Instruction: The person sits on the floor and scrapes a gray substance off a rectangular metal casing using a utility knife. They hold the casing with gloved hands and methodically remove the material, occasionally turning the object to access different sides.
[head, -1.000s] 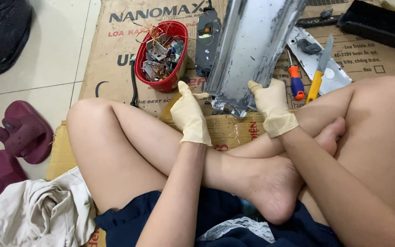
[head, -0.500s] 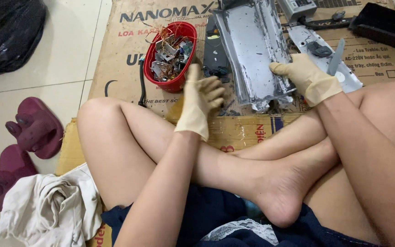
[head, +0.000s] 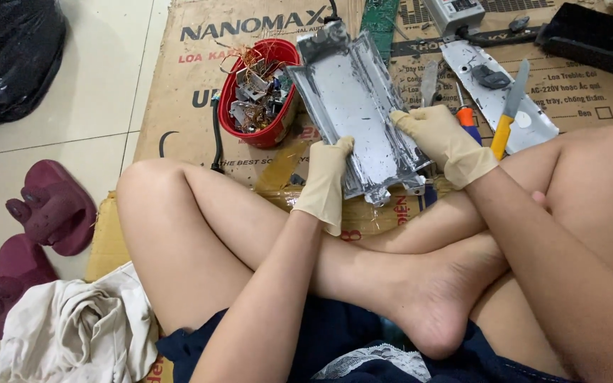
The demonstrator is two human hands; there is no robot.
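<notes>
I sit cross-legged on flattened cardboard [head: 179, 78], both hands in pale latex gloves. A long grey sheet-metal casing panel [head: 360, 99] lies tilted in front of my legs, its inner face up. My left hand [head: 326, 181] grips its near left edge. My right hand [head: 443, 142] holds its near right edge, fingers curled over the rim. A red plastic tub [head: 262, 92] full of copper wire and small metal parts stands just left of the panel.
A yellow-handled knife [head: 506, 113] and an orange-handled screwdriver [head: 465, 117] lie on a second metal plate [head: 494, 96] at right. A green circuit board [head: 379, 18], black tray [head: 594, 39], black bag [head: 8, 57], maroon sandals [head: 40, 213] and crumpled cloth [head: 72, 330] surround me.
The metal panel has swung from nearly upright to lying flatter, inner face up. Both hands shifted to grip its near edges, and my view moved closer.
</notes>
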